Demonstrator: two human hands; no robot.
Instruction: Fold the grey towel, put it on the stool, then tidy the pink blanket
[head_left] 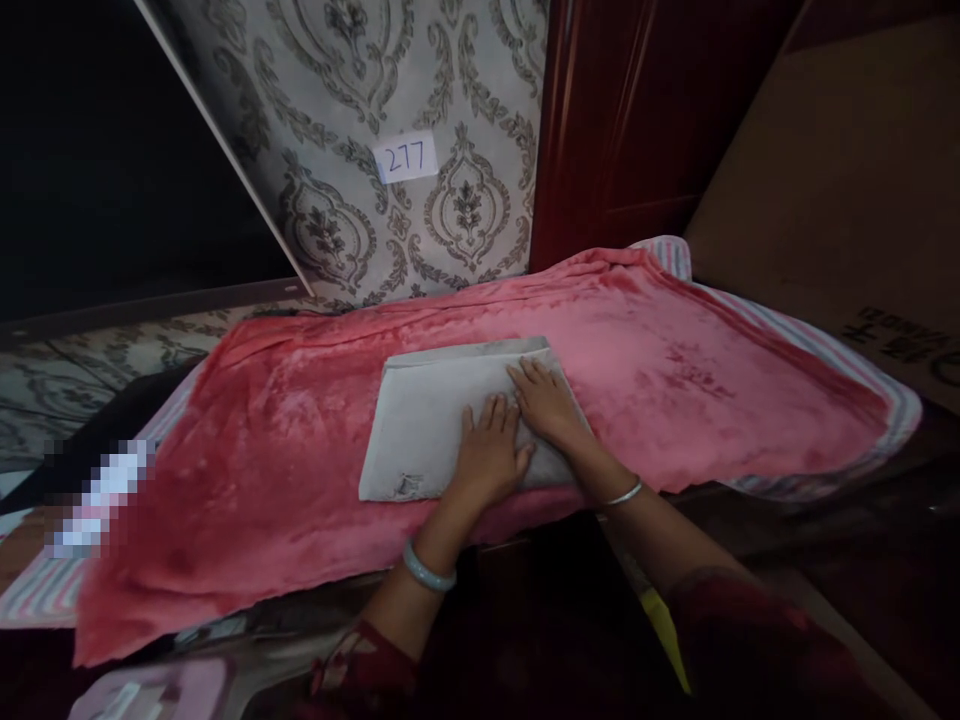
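A flat, pale grey folded cloth [420, 425] lies on a pink plush blanket [292, 480]. It has a small dark mark near its front left corner and a folded-over strip along the far edge. My left hand [491, 450] rests flat on the middle of the cloth, fingers stretched out. Further right and a little farther away, my right hand [547, 400] lies flat on the same cloth near its right edge, fingers spread. Neither hand grips anything; both palms touch the cloth's upper face.
A patterned wall with a paper card [406, 157] reading 277 stands behind the blanket. A dark screen [127, 150] is at the left, and a large cardboard box [840, 180] at the right. Below the blanket's front left edge sits a pink plastic item [202, 685].
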